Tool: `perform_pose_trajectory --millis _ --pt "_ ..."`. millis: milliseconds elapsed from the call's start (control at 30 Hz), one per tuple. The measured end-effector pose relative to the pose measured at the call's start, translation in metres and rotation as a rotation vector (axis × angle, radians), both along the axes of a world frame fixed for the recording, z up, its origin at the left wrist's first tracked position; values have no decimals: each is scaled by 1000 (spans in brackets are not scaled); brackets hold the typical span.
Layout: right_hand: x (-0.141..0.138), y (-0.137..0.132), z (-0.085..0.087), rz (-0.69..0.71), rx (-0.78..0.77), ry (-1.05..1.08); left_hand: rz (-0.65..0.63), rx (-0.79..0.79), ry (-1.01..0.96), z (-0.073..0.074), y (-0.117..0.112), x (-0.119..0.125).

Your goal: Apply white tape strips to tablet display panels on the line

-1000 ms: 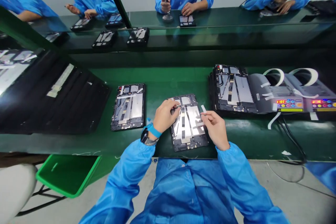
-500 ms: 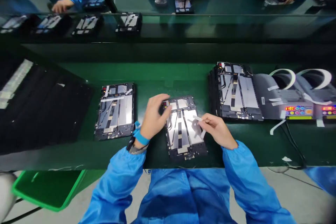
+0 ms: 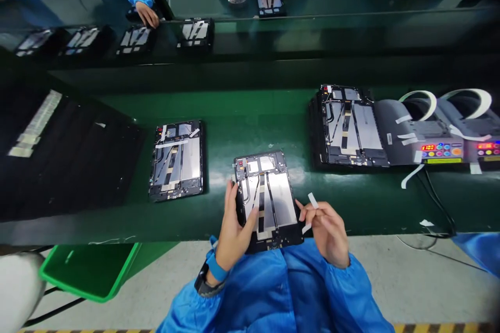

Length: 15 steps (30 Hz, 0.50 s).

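An opened tablet (image 3: 283, 200) with its inner boards and silver plates showing lies at the bench's front edge, its near end jutting toward my body. My left hand (image 3: 233, 226) grips its left side, thumb on top and fingers along the edge. My right hand (image 3: 327, 229) is beside the right edge, pinching short strips of white tape (image 3: 313, 200); one strip stands up from the fingers and another hangs below. The index fingertip is close to the tablet's edge; whether it touches I cannot tell. Another opened tablet (image 3: 182, 161), with white tape strips across its top, lies to the left.
A stack of opened tablets (image 3: 353, 125) stands at right, next to grey tape dispensers (image 3: 437, 138) with lit displays and cables. A dark panel (image 3: 74, 156) rises at left. A green bin (image 3: 89, 270) sits below the bench. Across the divider are co-workers' hands and more tablets (image 3: 195, 31).
The tablet has come nearer my body. My left hand has gone from its top corner to a grip on its left side. My right hand has moved down with the tape, off the tablet's surface.
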State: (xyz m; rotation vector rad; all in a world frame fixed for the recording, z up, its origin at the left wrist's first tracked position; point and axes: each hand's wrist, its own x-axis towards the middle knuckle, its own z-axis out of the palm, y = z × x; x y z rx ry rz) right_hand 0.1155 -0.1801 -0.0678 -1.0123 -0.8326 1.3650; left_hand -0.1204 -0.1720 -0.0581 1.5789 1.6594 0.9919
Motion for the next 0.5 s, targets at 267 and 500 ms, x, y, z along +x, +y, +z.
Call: perform_pose_trajectory --millis 267,500 --pt "12 23 10 -149 125 -72 -668 278 549 30 139 62" --pt "22 25 8 -114 114 -39 -815 191 482 22 170 53"
